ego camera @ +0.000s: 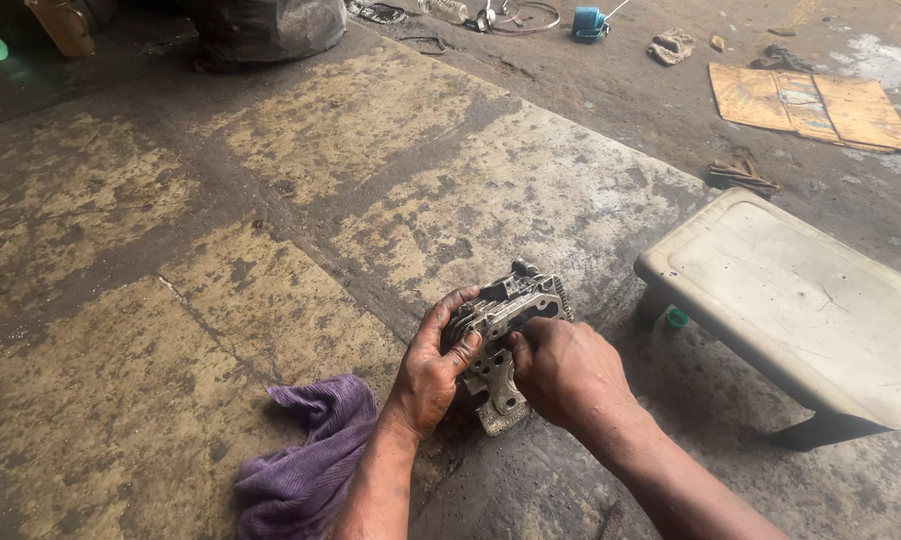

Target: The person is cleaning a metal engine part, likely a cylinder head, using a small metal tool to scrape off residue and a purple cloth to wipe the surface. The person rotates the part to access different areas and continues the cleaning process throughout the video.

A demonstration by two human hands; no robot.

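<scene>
**Greasy casting held in both hands over the floor**

While the person crouched over the stained concrete floor [271, 180], both hands were closed on a grey metal casting [506, 330], a ribbed engine part with open ports and a flat flange at its lower end. The left hand [433, 370] wrapped its left side, thumb across the front face and fingers curled over the top edge. The right hand [563, 372] gripped the right side, thumb pressed against the face near the middle. The casting sat just above the floor, between a purple rag [311, 455] to the left and a low grey stool [801, 300] to the right.

It looked heavy for its size and fully stiff, so it would not flex or crush under a firm grip. Dark grease covered it and both hands, which probably made it slippery; the fins and port edges seemed sharp enough to bite. The safest hold appeared to be the solid outer walls, one hand on each side, rather than the thin flange. Cardboard [816, 105] and scraps lay well apart at the far edge.
</scene>
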